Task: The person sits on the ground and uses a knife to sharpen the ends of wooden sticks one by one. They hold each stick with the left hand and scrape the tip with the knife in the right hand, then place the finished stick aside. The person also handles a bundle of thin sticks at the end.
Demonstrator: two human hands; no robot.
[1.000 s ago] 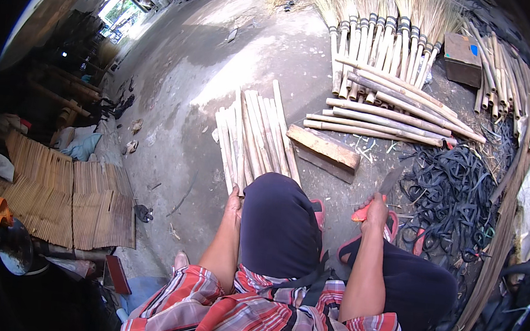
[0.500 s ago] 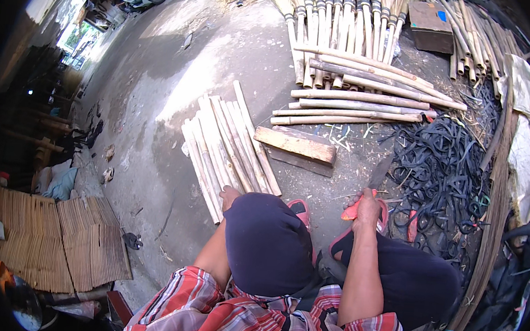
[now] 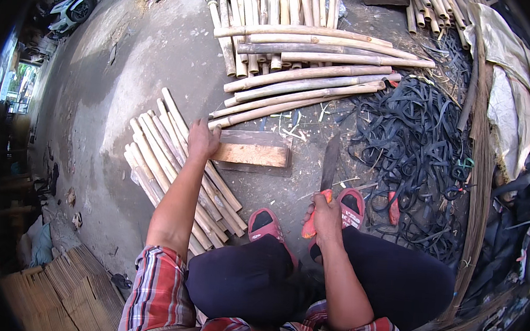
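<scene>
My left hand [image 3: 203,140] is curled around the left end of a short wooden block [image 3: 253,154]. The block lies on a darker board [image 3: 261,138] on the ground. Just left of that hand, a bundle of cut bamboo poles [image 3: 171,157] lies slanting, partly behind my forearm. My right hand [image 3: 324,220] is closed on the orange-red handle of a large knife [image 3: 330,162], its dark blade pointing away from me. My fingers partly hide the handle. Beyond the block, several longer bamboo poles [image 3: 311,75] lie crosswise.
A tangled heap of black rubber strips [image 3: 412,134] spreads to the right, with a red-orange piece [image 3: 394,208] on it. Brooms with bamboo handles [image 3: 279,3] lie at the back. My sandalled feet [image 3: 266,225] stand near the block. A slatted bamboo panel [image 3: 77,294] is at lower left.
My left hand has moved from the near end of the bamboo bundle to the block's left end. My right hand still holds the knife. The view has turned and shifted.
</scene>
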